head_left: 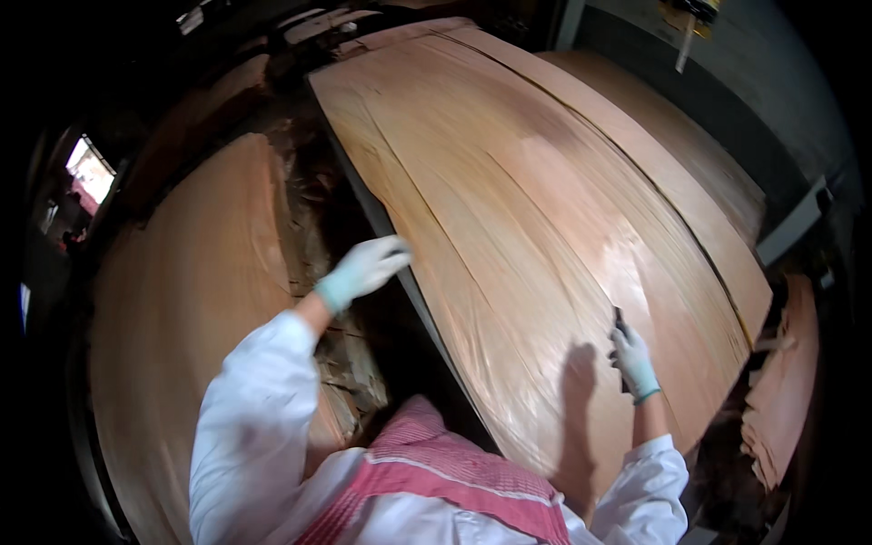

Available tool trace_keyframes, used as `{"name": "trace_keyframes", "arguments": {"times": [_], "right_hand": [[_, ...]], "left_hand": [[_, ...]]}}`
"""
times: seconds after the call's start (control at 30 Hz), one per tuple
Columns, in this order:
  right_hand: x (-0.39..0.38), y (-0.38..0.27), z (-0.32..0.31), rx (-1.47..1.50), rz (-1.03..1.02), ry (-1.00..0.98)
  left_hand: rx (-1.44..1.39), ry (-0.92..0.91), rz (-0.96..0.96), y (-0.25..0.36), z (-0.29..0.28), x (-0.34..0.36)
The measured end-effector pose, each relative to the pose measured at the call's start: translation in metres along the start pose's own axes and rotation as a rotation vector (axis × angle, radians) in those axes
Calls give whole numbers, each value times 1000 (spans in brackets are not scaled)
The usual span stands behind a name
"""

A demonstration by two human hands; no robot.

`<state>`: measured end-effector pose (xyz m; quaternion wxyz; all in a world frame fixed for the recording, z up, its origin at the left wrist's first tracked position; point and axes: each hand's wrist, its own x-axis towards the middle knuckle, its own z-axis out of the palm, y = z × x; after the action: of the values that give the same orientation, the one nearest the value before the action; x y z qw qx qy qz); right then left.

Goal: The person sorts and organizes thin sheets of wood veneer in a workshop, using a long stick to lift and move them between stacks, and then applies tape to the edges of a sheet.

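A broad stack of thin, pinkish-tan wood veneer sheets point(509, 209) lies before me, its top sheet rippled and seamed lengthwise. My left hand point(368, 265), in a white glove with a pale green cuff, is at the stack's left edge. Its fingers are closed and slightly blurred, with a small dark spot at their tips; what they hold, if anything, I cannot make out. Over the right part of the top sheet, my gloved right hand point(634, 361) grips a slim dark tool point(619, 318), which sticks out beyond the fingers. The tool's exact kind is hidden by the hand.
Another veneer stack point(191, 300) stands to the left, across a dark gap littered with torn scraps point(354, 368). At the right, a ragged-edged veneer piece point(783, 386) hangs low. Farther back are more sheets point(654, 127) and a grey wall point(772, 73).
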<state>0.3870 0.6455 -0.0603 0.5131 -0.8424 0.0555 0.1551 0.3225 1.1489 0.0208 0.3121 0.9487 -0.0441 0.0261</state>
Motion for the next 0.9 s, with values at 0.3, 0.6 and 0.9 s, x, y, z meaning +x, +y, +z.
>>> {"name": "trace_keyframes", "arguments": {"times": [0.3, 0.6, 0.9], "right_hand": [[230, 16, 23, -388, -197, 501], [288, 16, 33, -390, 204, 364], [290, 3, 24, -263, 278, 285]], "left_hand": [[-935, -161, -435, -110, 101, 350], [-1266, 175, -1055, -106, 184, 512], [-949, -421, 21, 33, 103, 572]]}}
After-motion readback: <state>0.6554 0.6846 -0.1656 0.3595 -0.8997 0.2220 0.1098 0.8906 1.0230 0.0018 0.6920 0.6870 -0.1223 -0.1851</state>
